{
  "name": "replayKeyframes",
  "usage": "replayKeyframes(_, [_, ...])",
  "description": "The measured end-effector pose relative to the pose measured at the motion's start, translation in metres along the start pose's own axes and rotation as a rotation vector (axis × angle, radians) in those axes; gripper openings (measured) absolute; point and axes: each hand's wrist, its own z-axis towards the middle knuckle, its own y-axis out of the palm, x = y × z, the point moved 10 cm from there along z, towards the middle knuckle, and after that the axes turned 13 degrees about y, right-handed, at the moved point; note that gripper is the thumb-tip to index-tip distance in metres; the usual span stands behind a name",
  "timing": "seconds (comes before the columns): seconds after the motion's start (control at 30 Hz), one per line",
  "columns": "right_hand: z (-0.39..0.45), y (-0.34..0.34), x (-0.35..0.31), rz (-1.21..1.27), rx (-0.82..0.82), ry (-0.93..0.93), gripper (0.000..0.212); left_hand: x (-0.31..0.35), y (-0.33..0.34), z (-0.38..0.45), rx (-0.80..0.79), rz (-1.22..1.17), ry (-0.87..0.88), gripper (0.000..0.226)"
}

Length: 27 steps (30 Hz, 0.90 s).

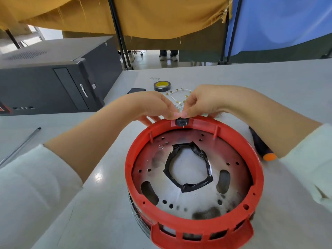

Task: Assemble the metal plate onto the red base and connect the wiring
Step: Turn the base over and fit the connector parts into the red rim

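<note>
bench: pale grey
centre: red base
far side: tape roll, white wiring
left: computer case, pen
right: screwdriver

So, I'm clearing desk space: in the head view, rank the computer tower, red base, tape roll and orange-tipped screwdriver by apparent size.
1. Red base and computer tower: similar; nearness inflates the base.
2. Screwdriver.
3. Tape roll.

Left hand and right hand pinching black connector on red base rim, metal plate inside
</note>
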Motion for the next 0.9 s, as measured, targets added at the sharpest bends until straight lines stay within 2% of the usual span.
replayKeyframes(0.2, [0.005,0.001,-0.01,-0.095,-0.137,0.052,0.008,0.015,-0.001,0.007,-0.089,0.083,-0.069,0.012])
replayKeyframes(0.5, [0.005,0.007,-0.012,-0.174,-0.155,0.092,0.01,0.016,0.003,0.015,-0.134,0.124,-0.129,0.013])
replayKeyframes(0.6, [0.003,0.008,-0.014,-0.215,-0.132,0.089,0.01,0.026,0.003,0.017,-0.113,0.288,-0.096,0.03])
replayKeyframes(0.67, [0.001,0.008,-0.014,-0.2,-0.131,0.084,0.016,0.032,0.003,0.013,-0.092,0.328,-0.07,0.032])
replayKeyframes(0.8, [-0.004,0.004,-0.008,-0.111,-0.23,0.091,0.008,0.024,0.001,-0.01,-0.062,0.121,-0.006,0.008])
replayKeyframes(0.9, [-0.007,0.005,-0.009,-0.121,-0.262,0.098,0.014,0.017,0.015,-0.023,-0.117,0.081,0.07,0.035])
